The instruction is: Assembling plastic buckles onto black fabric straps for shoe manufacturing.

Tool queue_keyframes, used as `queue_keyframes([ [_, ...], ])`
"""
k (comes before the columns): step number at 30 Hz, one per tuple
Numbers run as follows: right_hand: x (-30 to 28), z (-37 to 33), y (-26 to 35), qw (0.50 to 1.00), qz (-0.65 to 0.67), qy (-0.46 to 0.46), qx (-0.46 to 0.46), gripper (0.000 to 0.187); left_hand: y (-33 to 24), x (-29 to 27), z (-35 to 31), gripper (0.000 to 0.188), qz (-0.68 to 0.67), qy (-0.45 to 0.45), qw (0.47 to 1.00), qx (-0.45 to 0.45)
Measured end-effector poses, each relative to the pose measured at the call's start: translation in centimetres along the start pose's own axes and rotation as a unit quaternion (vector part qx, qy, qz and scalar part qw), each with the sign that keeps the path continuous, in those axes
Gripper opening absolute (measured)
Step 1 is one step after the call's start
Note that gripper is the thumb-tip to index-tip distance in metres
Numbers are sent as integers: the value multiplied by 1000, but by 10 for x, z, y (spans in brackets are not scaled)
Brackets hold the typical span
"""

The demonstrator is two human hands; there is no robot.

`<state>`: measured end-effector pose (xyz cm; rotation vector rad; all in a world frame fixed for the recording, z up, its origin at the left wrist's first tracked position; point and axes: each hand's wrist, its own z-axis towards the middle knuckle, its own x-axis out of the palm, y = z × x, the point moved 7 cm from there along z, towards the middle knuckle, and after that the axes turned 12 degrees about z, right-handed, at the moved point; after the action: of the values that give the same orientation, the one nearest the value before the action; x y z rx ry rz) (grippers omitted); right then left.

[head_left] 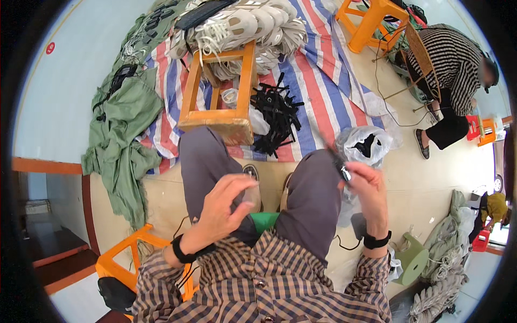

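My right hand (369,188) is raised above my right knee, its fingers closed on a thin black strap (339,163) with a shiny patch near the fingertips. The strap's far end is smeared by motion. Over my lap hovers my left hand (223,207), fingers bent and thumb apart, with nothing visible in it. Ahead of my knees a heap of black straps (276,116) lies beside an orange wooden stool (245,121) tipped on its side. A clear plastic bag (347,141) with black pieces inside stands just beyond my right hand.
A striped tarp (318,81) covers the floor ahead, bearing bundled white pieces (242,24). Green cloth (124,116) lies left. An orange stool (121,250) is near my left elbow, a green spool-shaped object (413,261) near my right. Another person (449,70) bends over at far right.
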<state>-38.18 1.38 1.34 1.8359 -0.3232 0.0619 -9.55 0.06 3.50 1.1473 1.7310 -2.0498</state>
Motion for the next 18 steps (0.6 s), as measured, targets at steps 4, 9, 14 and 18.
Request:
queue_keyframes([
  [4,67,-42,-4,988,-36,134,69,24,-53,-16,5,28,92,-79,971,208],
  [9,98,-55,-27,969,100,216,67,23,-33,18,-9,31,-242,169,954,56],
  [14,103,-65,-33,966,137,195,97,25,-29,24,-25,29,-334,212,918,33],
  [18,111,-70,-26,975,67,203,56,26,-26,30,-29,22,-321,239,916,-26],
])
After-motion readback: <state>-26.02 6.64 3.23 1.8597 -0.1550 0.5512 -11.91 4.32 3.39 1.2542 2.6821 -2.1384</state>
